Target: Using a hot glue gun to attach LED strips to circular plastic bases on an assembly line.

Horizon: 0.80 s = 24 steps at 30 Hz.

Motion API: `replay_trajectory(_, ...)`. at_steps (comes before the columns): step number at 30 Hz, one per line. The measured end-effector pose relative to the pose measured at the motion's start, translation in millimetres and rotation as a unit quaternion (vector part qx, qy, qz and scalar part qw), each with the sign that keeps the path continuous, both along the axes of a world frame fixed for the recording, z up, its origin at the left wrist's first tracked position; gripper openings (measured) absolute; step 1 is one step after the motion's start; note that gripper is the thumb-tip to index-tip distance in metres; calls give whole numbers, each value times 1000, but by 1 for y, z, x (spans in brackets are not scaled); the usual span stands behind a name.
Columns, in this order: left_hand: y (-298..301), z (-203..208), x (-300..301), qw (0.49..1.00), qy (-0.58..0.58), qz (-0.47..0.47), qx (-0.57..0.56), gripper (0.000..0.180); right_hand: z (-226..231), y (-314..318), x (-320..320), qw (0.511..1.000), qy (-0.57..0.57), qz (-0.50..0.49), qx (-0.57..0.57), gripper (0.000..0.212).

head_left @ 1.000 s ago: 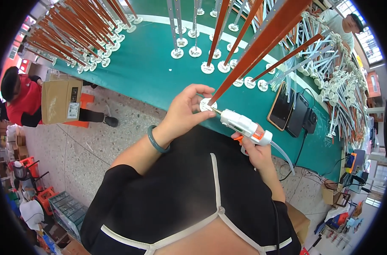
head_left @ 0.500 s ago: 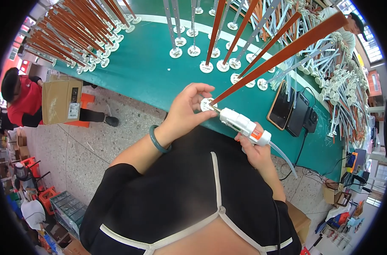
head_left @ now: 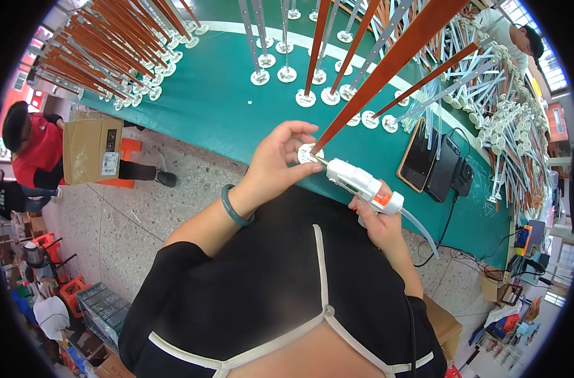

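Note:
My left hand [head_left: 275,160], a green bangle [head_left: 234,208] on its wrist, is closed around a round white base [head_left: 308,153] at the table's near edge. From that base a long brown strip [head_left: 369,82] rises, leaning up to the right. In my right hand [head_left: 381,223] is a white and orange hot glue gun [head_left: 356,179], a clear glue stick [head_left: 421,230] jutting from its back. The metal nozzle [head_left: 321,161] points at the foot of the strip, very near or touching the base. My right fingers are partly hidden behind the gun.
More brown and grey strips on white bases [head_left: 305,97] stand beyond my hands and at far left [head_left: 104,50]. A heap of strips [head_left: 507,126] fills the right side. A phone [head_left: 415,157] and black devices [head_left: 442,170] lie right. A person holds a carton [head_left: 91,151] at left.
The top of the brown strip has swung left, so it stands steeper. The glue gun has shifted very slightly; its nozzle stays by the base. My left hand keeps its hold.

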<state>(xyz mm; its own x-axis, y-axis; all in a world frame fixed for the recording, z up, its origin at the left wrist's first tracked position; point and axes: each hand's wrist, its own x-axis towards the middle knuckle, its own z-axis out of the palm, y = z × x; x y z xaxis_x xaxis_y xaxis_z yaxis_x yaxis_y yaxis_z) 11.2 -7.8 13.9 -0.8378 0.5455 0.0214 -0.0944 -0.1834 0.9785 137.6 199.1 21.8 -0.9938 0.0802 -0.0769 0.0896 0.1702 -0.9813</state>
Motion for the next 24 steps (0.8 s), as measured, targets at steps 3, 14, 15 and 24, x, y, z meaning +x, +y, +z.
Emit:
replay_trajectory(3, -1, 3, -1, 999, -28, -16, 17, 58, -2, 2, 1, 1000, 3, 2, 0, 19)
replay_trajectory(14, -2, 5, -2, 994, -78, -32, 63, 63, -1, 3, 4, 1000, -7, -5, -13, 21)
replay_trajectory(15, -2, 5, -2, 995, -75, -35, 61, 63, -1, 3, 3, 1000, -7, -7, -15, 21)
replay_trajectory(24, -2, 3, -3, 997, -43, -36, 55, 63, -7, 4, 3, 1000, 8, -8, -1, 22)
